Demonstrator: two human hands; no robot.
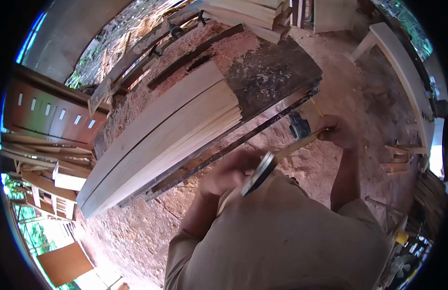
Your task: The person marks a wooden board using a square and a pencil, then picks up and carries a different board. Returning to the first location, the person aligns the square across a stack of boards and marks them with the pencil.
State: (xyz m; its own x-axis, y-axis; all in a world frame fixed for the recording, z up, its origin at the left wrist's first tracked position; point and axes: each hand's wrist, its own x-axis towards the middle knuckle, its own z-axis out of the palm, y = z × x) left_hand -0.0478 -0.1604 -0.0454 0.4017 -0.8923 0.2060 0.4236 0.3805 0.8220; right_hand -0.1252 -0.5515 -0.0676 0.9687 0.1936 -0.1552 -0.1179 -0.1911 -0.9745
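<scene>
My right hand (332, 131) is closed around the far end of a wooden-handled tool (298, 146), held in front of my body. At the tool's other end is a dark head with a pale, shiny edge (259, 174). My left hand (228, 175) is beside this head; motion blurs its fingers, and whether they grip the tool is unclear. A thin yellow stick (317, 107) points up from my right hand. Long pale boards (161, 140) lie side by side on the dark bench, left of my hands.
Wood shavings and a dark bar lie on the bench (277, 70). Stacked planks (248, 17) rest at its far end. A long pale wooden piece (402, 72) stands at the right. More timber leans at the left. Sawdust covers the floor (137, 241).
</scene>
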